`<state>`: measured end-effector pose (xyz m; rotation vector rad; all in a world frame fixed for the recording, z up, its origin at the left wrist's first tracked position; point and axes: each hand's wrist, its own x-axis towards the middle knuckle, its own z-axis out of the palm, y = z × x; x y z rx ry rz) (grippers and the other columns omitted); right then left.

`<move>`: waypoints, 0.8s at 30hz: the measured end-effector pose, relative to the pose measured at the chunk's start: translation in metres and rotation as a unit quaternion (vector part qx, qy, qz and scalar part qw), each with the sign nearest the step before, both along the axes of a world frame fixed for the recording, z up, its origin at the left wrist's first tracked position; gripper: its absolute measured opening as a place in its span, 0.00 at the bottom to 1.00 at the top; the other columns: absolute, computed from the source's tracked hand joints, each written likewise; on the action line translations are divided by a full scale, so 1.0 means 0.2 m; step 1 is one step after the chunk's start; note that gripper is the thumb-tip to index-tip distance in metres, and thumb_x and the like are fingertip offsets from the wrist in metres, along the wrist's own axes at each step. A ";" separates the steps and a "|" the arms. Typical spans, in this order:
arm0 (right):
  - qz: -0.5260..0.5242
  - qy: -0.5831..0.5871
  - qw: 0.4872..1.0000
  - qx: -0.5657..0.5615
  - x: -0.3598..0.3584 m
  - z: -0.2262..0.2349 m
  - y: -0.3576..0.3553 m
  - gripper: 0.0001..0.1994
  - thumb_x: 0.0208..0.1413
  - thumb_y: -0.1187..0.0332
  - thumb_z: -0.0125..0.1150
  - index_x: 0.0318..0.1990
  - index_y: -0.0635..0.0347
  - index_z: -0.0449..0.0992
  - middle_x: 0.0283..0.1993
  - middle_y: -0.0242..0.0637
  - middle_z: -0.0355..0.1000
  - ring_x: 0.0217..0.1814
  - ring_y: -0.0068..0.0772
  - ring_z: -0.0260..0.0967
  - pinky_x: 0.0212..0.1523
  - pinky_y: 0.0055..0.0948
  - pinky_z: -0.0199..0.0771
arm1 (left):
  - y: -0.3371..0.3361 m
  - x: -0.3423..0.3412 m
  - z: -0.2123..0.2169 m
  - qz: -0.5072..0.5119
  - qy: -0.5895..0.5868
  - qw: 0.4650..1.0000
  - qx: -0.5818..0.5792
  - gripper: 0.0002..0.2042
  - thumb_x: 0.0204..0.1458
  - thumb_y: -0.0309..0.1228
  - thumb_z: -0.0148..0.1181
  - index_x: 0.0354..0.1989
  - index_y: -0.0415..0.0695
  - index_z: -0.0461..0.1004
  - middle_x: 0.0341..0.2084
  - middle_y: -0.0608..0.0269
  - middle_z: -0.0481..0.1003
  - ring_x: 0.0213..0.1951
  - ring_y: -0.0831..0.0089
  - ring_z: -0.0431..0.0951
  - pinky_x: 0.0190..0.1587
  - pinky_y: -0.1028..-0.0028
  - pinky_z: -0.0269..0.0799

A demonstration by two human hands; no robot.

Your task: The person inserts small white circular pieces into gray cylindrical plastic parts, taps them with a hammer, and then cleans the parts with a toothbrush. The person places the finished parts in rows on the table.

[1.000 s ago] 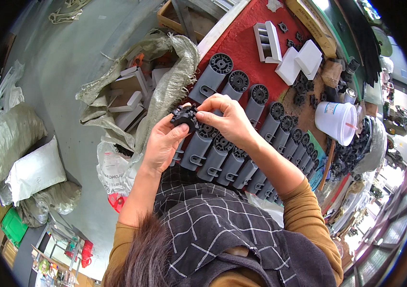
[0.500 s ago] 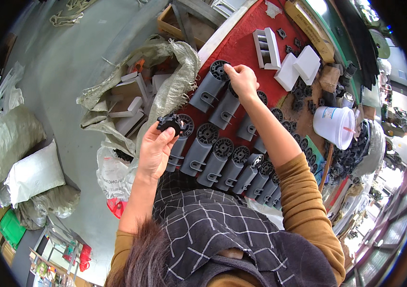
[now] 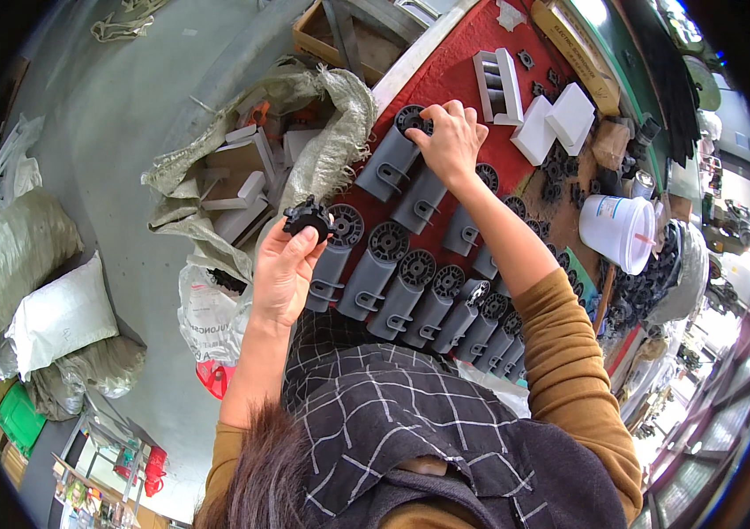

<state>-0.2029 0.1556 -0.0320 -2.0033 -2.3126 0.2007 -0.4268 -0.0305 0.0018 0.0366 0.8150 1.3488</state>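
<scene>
A red-topped bench [image 3: 458,75] carries rows of grey cylindrical parts [image 3: 401,295] across its centre. At two o'clock from them lie white blocks [image 3: 560,119] and small black gears [image 3: 555,167]; a white plastic bucket [image 3: 617,231] stands at three o'clock.

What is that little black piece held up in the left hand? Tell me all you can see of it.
The small black part looks like moulded plastic, round with toothed or notched edges, like a cap or gear. The fingertips of the left hand pinch it from below, raised beside the end of a row of grey tubes whose ends carry similar black round caps.
</scene>
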 end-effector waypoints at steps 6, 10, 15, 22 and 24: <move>-0.056 0.031 0.997 -0.035 -0.05 0.06 0.02 0.19 0.40 0.55 0.73 0.40 0.51 0.80 0.47 0.36 0.69 0.55 0.41 0.61 0.53 0.42 0.57 | 0.00 -0.01 0.02 -0.007 0.012 1.000 0.011 0.14 0.54 0.23 0.60 0.50 0.39 0.73 0.44 0.55 0.77 0.44 0.72 0.78 0.49 0.77 0.75; 0.032 0.193 0.979 -0.051 -0.17 0.23 -0.19 0.15 0.47 0.57 0.68 0.38 0.55 0.80 0.44 0.39 0.70 0.50 0.40 0.64 0.50 0.40 0.60 | -0.02 -0.02 0.07 -0.036 0.006 0.999 0.010 0.21 0.57 0.22 0.56 0.60 0.40 0.67 0.49 0.61 0.75 0.50 0.74 0.75 0.56 0.72 0.69; 0.034 0.478 0.794 -0.373 -0.30 0.42 -0.54 0.09 0.56 0.67 0.63 0.38 0.66 0.79 0.36 0.30 0.68 0.40 0.19 0.66 0.42 0.22 0.67 | -0.06 0.00 0.10 -0.036 -0.001 0.999 -0.001 0.19 0.58 0.22 0.55 0.59 0.39 0.68 0.52 0.61 0.73 0.53 0.72 0.74 0.59 0.69 0.68; -0.055 0.477 0.829 -0.286 -0.22 0.35 -0.64 0.10 0.53 0.67 0.65 0.36 0.67 0.78 0.34 0.37 0.70 0.39 0.30 0.69 0.42 0.28 0.68 | -0.14 -0.06 0.02 0.028 -0.010 1.000 0.008 0.11 0.56 0.21 0.57 0.48 0.41 0.74 0.43 0.60 0.77 0.44 0.71 0.78 0.51 0.73 0.75; -0.141 0.450 0.825 -0.310 -0.22 0.26 -0.66 0.11 0.52 0.65 0.65 0.35 0.65 0.79 0.33 0.38 0.71 0.38 0.31 0.70 0.42 0.29 0.69 | -0.17 -0.10 0.01 0.052 -0.012 0.999 -0.013 0.09 0.55 0.20 0.58 0.44 0.42 0.75 0.37 0.61 0.79 0.39 0.70 0.80 0.44 0.76 0.77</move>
